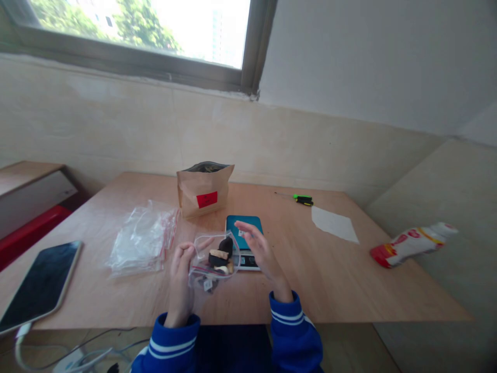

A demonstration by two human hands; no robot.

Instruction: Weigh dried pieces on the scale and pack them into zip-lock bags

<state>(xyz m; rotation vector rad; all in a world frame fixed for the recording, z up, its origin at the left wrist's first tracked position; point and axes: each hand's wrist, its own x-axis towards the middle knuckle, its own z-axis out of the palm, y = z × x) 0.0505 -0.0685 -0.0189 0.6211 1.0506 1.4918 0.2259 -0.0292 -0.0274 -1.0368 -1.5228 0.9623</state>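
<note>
Blue sleeves with white stripes come up from the bottom edge, and both hands are over the near side of the bench [349, 280]. Left hand [181, 274] pinches the edge of a small clear bag [213, 261], thumb and fingers closed on the plastic near its open top. Bag hangs just above the wood, between the two hands, with dark and pale chunks [220, 256] sitting inside it. Right hand [259, 250] is open, fingers spread and loose, just beside the bag's mouth; whether the fingertips touch the plastic, I cannot tell.

Right behind the bag, partly under that right hand, a small scale [244, 230] with a teal top lies flat on the bench. Off to the left, a heap of empty clear zip bags [142, 239] with red strips rests on the wood. Further left, near the corner, a dark tablet [41, 285] lies flat, a white cable running off below it.

Beyond the scale stands a brown paper pouch [204, 189], upright, top open, red label on its front. Right of that, a white sheet [334, 224] lies flat, and past it a screwdriver [298, 198] with a green and black handle. Well apart at the right edge, a red-and-white packet [413, 242] lies on its side. A window [155, 31] spans the wall above.
</note>
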